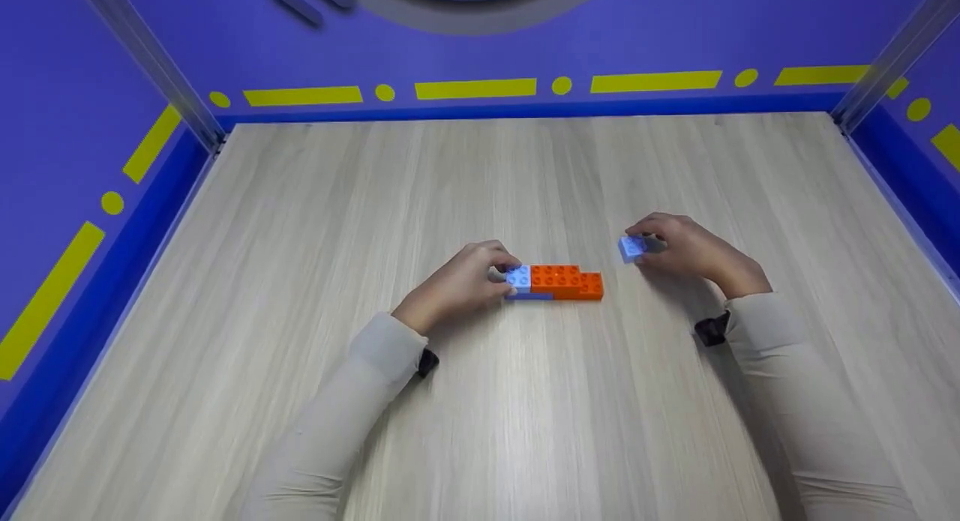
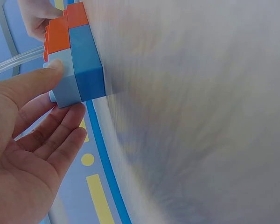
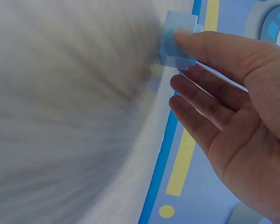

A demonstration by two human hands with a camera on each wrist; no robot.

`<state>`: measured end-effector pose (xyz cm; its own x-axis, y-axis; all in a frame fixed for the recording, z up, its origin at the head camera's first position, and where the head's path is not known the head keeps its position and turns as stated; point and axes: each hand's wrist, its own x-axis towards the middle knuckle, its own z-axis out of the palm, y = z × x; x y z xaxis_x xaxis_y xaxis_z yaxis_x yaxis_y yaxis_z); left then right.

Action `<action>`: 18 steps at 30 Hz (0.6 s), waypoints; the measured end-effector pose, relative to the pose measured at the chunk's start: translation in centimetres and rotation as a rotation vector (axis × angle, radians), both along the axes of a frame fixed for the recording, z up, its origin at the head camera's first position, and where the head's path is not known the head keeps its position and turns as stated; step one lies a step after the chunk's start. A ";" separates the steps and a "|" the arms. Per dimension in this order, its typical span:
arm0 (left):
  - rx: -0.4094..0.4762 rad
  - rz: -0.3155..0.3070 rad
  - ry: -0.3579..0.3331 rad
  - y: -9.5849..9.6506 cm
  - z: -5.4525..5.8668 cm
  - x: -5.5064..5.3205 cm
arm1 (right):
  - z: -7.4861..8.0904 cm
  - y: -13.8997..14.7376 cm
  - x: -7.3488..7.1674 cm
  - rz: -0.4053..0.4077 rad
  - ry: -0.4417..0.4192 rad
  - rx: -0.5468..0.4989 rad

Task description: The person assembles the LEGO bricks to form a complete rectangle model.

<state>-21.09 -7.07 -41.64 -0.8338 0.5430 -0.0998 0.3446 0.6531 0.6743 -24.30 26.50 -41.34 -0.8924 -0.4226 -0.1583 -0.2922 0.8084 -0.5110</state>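
Observation:
Two layers of toy building bricks sit joined on the table in the head view. The upper layer has a light blue brick (image 1: 518, 274) at the left end beside an orange brick (image 1: 555, 276). Below them lie a darker blue brick (image 2: 88, 63) and another orange brick (image 1: 592, 283), which sticks out to the right. My left hand (image 1: 466, 279) pinches the light blue end between thumb and fingers. Off to the right of the joined bricks, my right hand (image 1: 686, 250) pinches a separate small light blue brick (image 3: 175, 39) by its sides, its studs facing up in the head view.
The wood-grain table (image 1: 315, 206) reaches back to a purple-blue wall (image 1: 675, 34) with yellow dashes and dots. Similar panels (image 1: 67, 131) stand along the left and right sides, with metal posts (image 1: 161, 64) at the corners.

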 end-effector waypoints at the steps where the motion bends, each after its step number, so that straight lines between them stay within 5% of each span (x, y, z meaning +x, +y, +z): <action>1: 0.002 -0.001 0.001 0.0 0.0 0.0 | -0.1 0.0 0.0 0.001 0.003 -0.002; 18: -0.006 -0.005 0.015 0.0 -0.1 -0.1 | -0.6 0.3 0.0 0.008 0.045 -0.040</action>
<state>-21.15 -7.07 -41.74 -0.8324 0.5468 -0.0908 0.3580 0.6554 0.6651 -24.34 26.77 -41.92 -0.8946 -0.4353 -0.1011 -0.3223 0.7853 -0.5287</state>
